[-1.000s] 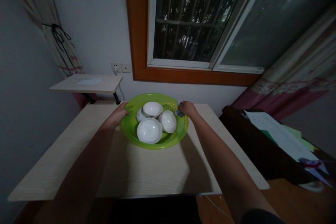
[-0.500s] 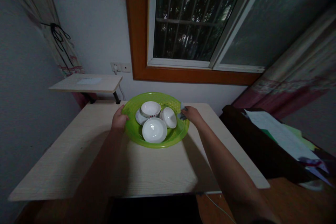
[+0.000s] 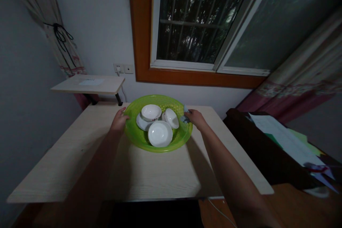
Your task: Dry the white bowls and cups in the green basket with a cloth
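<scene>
The left hand (image 3: 119, 120) grips the rim of a green basin (image 3: 135, 140), and the right hand (image 3: 195, 118) is closed on a grey cloth (image 3: 184, 118) at the opposite rim. The basin is between both hands, with white bowls (image 3: 160, 134) inside. One bowl (image 3: 151, 111), nearer to the left hand, stands on a plate (image 3: 141, 123); a tilted bowl (image 3: 171, 118) is near the right hand.

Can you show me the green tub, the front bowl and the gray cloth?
Green tub (image 3: 135, 136), head view: bare inner wall, left side.
Front bowl (image 3: 160, 134), head view: middle of its white inside.
Gray cloth (image 3: 184, 118), head view: its lower part.
</scene>
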The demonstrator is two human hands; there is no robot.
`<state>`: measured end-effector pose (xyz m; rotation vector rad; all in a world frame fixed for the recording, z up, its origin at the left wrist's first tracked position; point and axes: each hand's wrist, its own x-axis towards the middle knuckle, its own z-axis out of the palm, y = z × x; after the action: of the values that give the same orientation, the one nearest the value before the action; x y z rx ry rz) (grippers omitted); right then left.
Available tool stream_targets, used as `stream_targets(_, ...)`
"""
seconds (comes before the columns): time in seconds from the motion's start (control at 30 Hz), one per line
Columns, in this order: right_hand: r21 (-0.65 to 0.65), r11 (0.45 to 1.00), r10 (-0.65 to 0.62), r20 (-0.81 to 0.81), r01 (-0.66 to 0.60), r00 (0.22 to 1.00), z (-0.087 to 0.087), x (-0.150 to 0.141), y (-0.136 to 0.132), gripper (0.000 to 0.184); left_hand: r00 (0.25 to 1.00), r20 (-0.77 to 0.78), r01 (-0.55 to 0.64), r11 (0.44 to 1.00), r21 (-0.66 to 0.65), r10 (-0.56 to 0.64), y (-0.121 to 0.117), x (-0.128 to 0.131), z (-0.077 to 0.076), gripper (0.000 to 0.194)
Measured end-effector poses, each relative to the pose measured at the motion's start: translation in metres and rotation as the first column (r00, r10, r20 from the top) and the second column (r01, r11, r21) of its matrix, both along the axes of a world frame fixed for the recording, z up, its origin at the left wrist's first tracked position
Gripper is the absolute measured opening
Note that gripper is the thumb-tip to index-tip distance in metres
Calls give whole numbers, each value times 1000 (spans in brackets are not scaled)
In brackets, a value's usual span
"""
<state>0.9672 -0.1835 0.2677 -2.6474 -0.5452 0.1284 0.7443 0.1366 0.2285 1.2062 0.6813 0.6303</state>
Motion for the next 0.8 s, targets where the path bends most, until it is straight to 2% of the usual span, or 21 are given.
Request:
stream_targets(0.13, 30, 999, -11, 2, 11, 1000, 0, -1, -1, 29, 991, -35, 130, 991, -2, -130, 18, 11, 17, 77)
stream_targets(0.23, 44, 999, -20, 4, 19, 1000, 1, -2, 1, 26, 978, 16, 208, 978, -20, -207, 16, 14, 21, 80)
stream_targets(0.33, 51, 998, -22, 10, 22, 1000, 0, -1, 2, 26, 992, 9, 125, 991, -44, -125, 8, 12, 16, 98)
stream_targets(0.4, 52, 998, -21, 15, 20, 1000, -2, 0, 3, 26, 997, -17, 69, 997, -45, -70, 2, 9, 11, 104)
stream_targets(0.57, 66, 998, -20, 19, 19, 1000, -7, 1, 0, 27, 1000, -8, -9, 999, -48, 8, -21, -10, 5, 108)
stream_targets(0.7, 103, 994, -22, 7, 21, 1000, -10, -2, -7, 31, 999, 44, -30, 1000, 1, 30, -44, -27, 9, 104)
stream_targets(0.8, 137, 990, -22, -12, 24, 1000, -12, -7, -14, 32, 997, 30, -77, 997, -13, 77, -56, -32, 11, 102)
